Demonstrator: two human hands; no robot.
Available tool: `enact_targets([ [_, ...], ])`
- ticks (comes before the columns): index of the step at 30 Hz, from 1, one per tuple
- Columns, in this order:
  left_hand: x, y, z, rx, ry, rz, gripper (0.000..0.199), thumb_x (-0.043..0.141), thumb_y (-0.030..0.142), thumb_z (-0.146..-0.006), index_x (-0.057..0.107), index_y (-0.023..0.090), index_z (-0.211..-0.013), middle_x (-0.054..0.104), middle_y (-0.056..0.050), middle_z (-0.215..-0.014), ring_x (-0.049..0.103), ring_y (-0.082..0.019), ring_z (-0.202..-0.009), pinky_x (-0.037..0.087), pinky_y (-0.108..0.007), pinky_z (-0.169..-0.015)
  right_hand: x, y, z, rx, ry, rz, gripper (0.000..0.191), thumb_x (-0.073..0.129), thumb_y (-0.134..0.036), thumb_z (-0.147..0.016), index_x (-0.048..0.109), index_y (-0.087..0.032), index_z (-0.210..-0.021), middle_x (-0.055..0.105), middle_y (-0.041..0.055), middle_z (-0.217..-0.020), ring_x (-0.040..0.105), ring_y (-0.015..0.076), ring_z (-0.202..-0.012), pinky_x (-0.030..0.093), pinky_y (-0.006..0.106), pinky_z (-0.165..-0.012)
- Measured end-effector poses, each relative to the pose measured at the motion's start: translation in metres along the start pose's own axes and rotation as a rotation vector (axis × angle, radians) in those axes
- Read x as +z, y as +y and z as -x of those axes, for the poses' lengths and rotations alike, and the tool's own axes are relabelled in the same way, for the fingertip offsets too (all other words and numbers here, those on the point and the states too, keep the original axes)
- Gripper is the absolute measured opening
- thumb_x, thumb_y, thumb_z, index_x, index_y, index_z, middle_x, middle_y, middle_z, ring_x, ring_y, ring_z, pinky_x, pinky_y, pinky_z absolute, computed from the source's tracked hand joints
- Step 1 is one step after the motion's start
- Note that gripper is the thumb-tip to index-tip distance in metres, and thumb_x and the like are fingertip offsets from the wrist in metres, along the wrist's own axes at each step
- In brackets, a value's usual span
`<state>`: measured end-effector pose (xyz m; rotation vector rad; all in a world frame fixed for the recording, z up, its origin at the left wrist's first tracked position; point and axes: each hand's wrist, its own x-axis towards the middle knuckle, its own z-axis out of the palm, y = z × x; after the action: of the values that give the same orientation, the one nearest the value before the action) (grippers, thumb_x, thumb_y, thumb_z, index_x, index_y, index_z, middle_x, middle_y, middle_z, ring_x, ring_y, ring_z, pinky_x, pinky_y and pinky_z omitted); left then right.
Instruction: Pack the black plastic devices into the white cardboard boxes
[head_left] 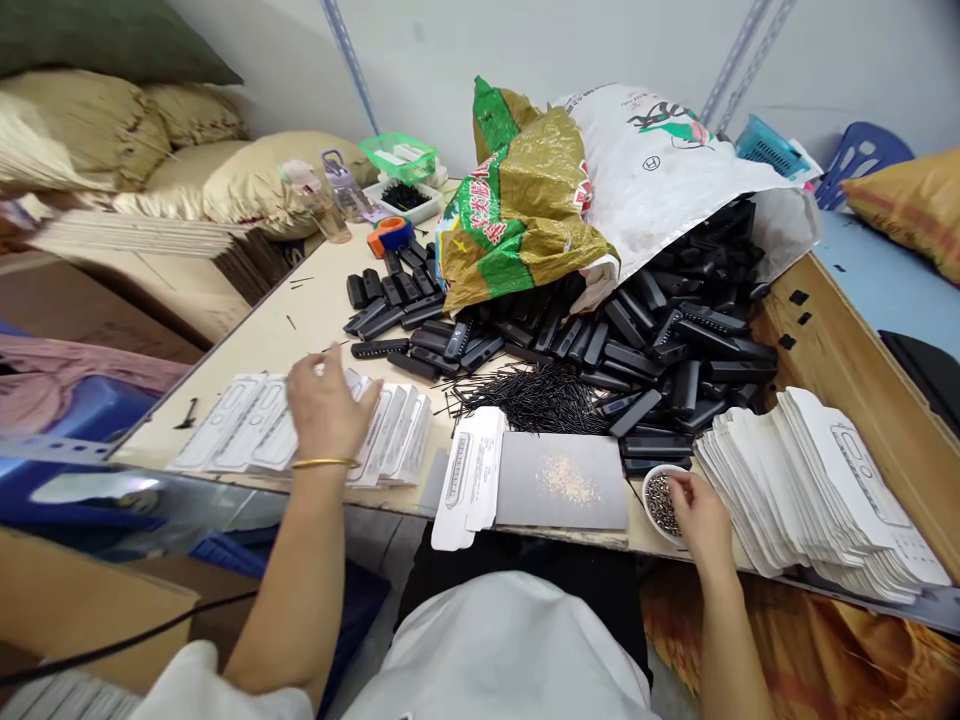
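Note:
My left hand (328, 408), a bracelet on its wrist, is above a row of white printed flat boxes (244, 425) at the table's front left. Its fingers are spread with the thumb apart, and I see nothing held. My right hand (703, 515) dips its fingertips, pinched together, into a small white bowl (647, 492) of tiny shiny metal pieces (663, 500). Whatever is between those fingertips is hidden. Between the hands lie a printed white box (471, 480) and a grey mat (525, 490) carrying small pale bits (574, 482).
A heap of thin black sticks (532, 393) lies behind the mat, with many black plastic cases (626, 345) spilling from a white sack (652, 190). Stacked white boxes (810, 480) stand at right beside a wooden board (862, 390). An orange-blue tape roll (389, 236) sits further back.

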<state>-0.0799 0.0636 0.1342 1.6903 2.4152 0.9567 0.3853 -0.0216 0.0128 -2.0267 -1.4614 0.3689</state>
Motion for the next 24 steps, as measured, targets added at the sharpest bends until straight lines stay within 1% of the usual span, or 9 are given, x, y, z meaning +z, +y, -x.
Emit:
enact_targets([
  [2,0.033,0.035,0.014,0.152,-0.08,0.124,0.037,0.059,0.032,-0.079,0.058,0.015,-0.112,0.056,-0.013,-0.11,0.052,-0.03,-0.111,0.042,-0.047,-0.096,0.008,0.015,0.004,-0.067,-0.035,0.043,0.03,0.046,-0.046,-0.078,0.06,-0.021,-0.072,0.062,0.0082,-0.071,0.056,0.0254,-0.071,0.044,0.041,-0.071],
  [4,0.075,0.083,0.037,0.343,-0.323,0.318,0.023,0.057,0.027,-0.08,0.064,0.017,-0.099,0.062,-0.009,-0.099,0.058,-0.025,-0.1,0.045,-0.044,-0.094,0.017,0.024,0.008,-0.102,-0.027,0.053,0.029,0.043,-0.043,-0.079,0.059,-0.021,-0.072,0.06,0.0092,-0.076,0.055,0.0256,-0.076,0.045,0.042,-0.074],
  [6,0.12,0.135,0.065,0.455,-0.55,0.465,0.018,0.057,0.02,-0.078,0.066,0.017,-0.093,0.065,-0.007,-0.092,0.061,-0.024,-0.095,0.047,-0.041,-0.091,0.022,0.027,0.01,-0.102,0.0,0.042,0.029,0.043,-0.042,-0.08,0.061,-0.019,-0.08,0.059,0.0102,-0.082,0.055,0.0247,-0.077,0.045,0.042,-0.074],
  [9,0.178,0.199,0.103,0.447,-0.618,0.477,0.025,0.07,0.015,-0.064,0.066,0.017,-0.089,0.066,-0.007,-0.086,0.064,-0.027,-0.089,0.051,-0.039,-0.084,0.023,0.027,0.011,-0.124,0.006,0.044,0.028,0.044,-0.041,-0.082,0.061,-0.019,-0.081,0.057,0.0098,-0.083,0.054,0.0241,-0.077,0.046,0.041,-0.073],
  [12,0.208,0.229,0.124,0.352,-0.64,0.445,0.025,0.071,0.007,-0.056,0.064,0.014,-0.079,0.064,-0.007,-0.079,0.065,-0.03,-0.084,0.051,-0.041,-0.079,0.022,0.025,0.012,-0.172,-0.007,0.09,0.027,0.042,-0.037,-0.085,0.058,-0.02,-0.073,0.055,0.0088,-0.078,0.053,0.0251,-0.079,0.045,0.042,-0.075],
  [16,0.205,0.223,0.118,0.343,-0.642,0.493,0.009,0.059,0.007,-0.068,0.062,0.01,-0.077,0.062,-0.006,-0.079,0.065,-0.025,-0.086,0.049,-0.037,-0.083,0.022,0.025,0.015,-0.178,0.04,0.073,0.026,0.039,-0.035,-0.089,0.057,-0.019,-0.077,0.058,0.0089,-0.081,0.054,0.0251,-0.084,0.044,0.041,-0.079],
  [18,0.193,0.21,0.106,0.354,-0.634,0.537,0.013,0.055,0.007,-0.072,0.064,0.01,-0.081,0.061,-0.005,-0.082,0.064,-0.023,-0.089,0.047,-0.035,-0.085,0.023,0.026,0.016,-0.164,0.058,0.058,0.026,0.039,-0.036,-0.089,0.057,-0.019,-0.081,0.059,0.0092,-0.083,0.054,0.0248,-0.085,0.044,0.041,-0.081],
  [21,0.17,0.185,0.087,0.356,-0.635,0.614,0.019,0.064,0.008,-0.069,0.067,0.014,-0.087,0.06,-0.004,-0.084,0.061,-0.02,-0.087,0.046,-0.032,-0.085,0.024,0.025,0.016,-0.163,0.037,0.079,0.026,0.041,-0.037,-0.087,0.059,-0.019,-0.086,0.06,0.0097,-0.086,0.054,0.0249,-0.086,0.043,0.04,-0.08],
  [24,0.149,0.16,0.078,0.32,-0.616,0.692,0.025,0.07,0.018,-0.069,0.066,0.018,-0.094,0.06,-0.005,-0.091,0.059,-0.019,-0.088,0.047,-0.032,-0.084,0.024,0.024,0.012,-0.158,0.016,0.097,0.025,0.042,-0.035,-0.084,0.061,-0.02,-0.078,0.059,0.009,-0.082,0.053,0.0249,-0.084,0.043,0.039,-0.079],
])
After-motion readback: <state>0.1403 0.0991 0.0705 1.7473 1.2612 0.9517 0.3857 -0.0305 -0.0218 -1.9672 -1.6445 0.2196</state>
